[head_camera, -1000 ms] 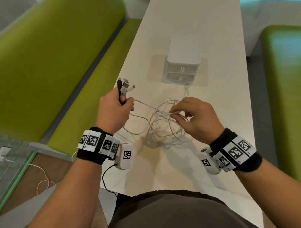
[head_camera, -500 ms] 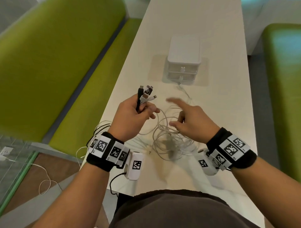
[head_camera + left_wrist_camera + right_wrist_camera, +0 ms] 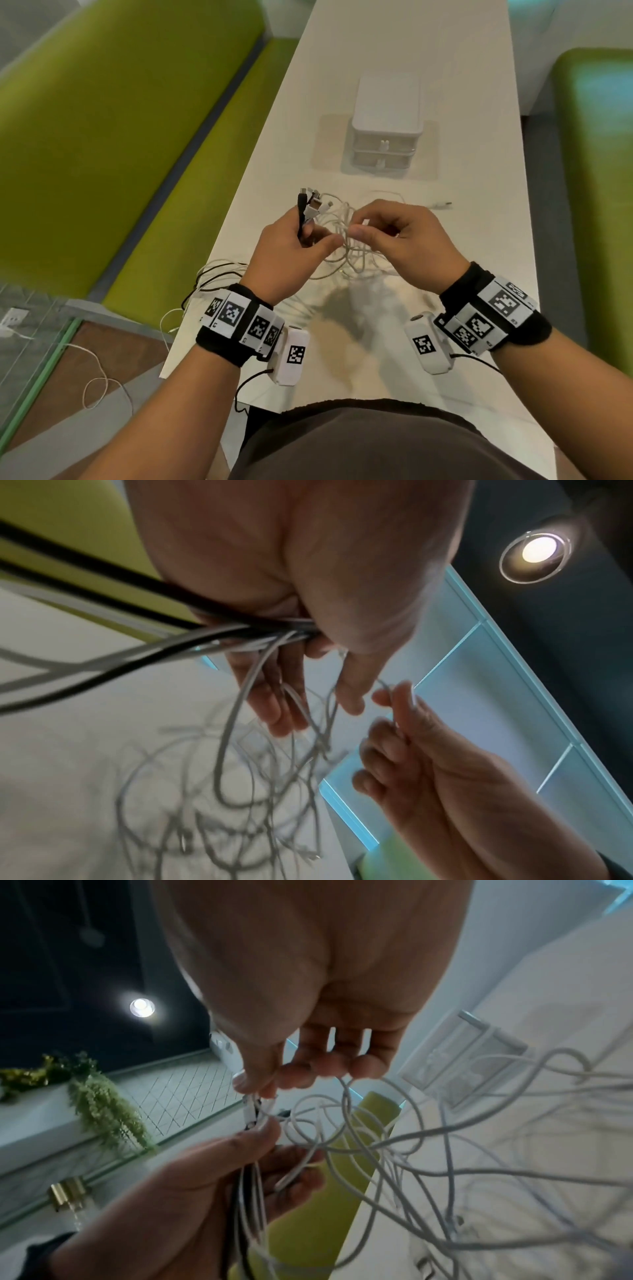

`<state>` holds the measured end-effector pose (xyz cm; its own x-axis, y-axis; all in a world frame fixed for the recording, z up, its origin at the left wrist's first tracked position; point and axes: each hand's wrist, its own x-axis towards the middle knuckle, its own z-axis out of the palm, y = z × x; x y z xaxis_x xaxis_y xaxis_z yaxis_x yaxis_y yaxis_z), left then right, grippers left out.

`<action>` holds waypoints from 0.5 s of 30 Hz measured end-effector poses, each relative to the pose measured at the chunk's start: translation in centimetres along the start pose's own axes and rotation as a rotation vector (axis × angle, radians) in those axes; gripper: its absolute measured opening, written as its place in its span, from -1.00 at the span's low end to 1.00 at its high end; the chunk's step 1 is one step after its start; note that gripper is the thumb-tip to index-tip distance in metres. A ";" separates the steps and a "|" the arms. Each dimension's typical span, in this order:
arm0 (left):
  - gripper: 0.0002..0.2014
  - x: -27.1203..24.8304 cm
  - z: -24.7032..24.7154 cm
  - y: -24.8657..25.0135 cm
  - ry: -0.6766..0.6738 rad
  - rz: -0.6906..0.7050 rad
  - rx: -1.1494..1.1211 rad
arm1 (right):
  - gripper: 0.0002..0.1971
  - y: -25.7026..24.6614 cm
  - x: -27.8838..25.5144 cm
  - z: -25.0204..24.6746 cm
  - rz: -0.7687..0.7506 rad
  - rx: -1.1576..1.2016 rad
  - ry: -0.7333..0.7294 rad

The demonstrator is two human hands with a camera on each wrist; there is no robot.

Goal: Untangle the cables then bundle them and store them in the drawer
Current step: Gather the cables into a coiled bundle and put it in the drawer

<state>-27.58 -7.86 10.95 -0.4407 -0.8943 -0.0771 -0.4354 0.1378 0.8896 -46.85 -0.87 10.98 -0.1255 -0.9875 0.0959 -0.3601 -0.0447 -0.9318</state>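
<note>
Gripped in the left hand [image 3: 291, 253] is a sheaf of cable ends, one black cable [image 3: 301, 214] among white ones, their plugs [image 3: 312, 202] standing up above the fist; the fingers are curled tight round the sheaf, as the left wrist view confirms. Between the hands, the tangle of white cables [image 3: 346, 253] is partly lifted and partly left lying on the white table [image 3: 404, 44]. At the right, a white plug or strand is pinched between thumb and forefinger of the right hand [image 3: 400, 240], the other fingers being loosely curled; what exactly is pinched cannot be told. One free plug [image 3: 442, 205] lies further right; the small drawer unit [image 3: 385, 126] stands beyond, both drawers closed.

The step is judged to be untangling; the pinched end is best drawn slowly back through its loops while the sheaf is held firm, so that no knot is tightened.
</note>
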 end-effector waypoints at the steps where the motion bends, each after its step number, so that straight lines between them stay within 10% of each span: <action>1: -0.67 0.0 0.2 0.0 0.034 0.004 0.019 | -0.90 0.0 -0.1 0.1 -0.005 0.001 -0.031; 15: -0.71 0.4 1.5 0.3 0.093 0.074 0.126 | -0.82 0.1 0.3 -0.2 0.112 -0.149 -0.055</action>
<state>-29.11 -7.55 10.53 -0.4035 -0.9144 0.0334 -0.5023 0.2519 0.8272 -47.14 -1.15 10.97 -0.1235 -0.9919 -0.0284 -0.4801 0.0848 -0.8731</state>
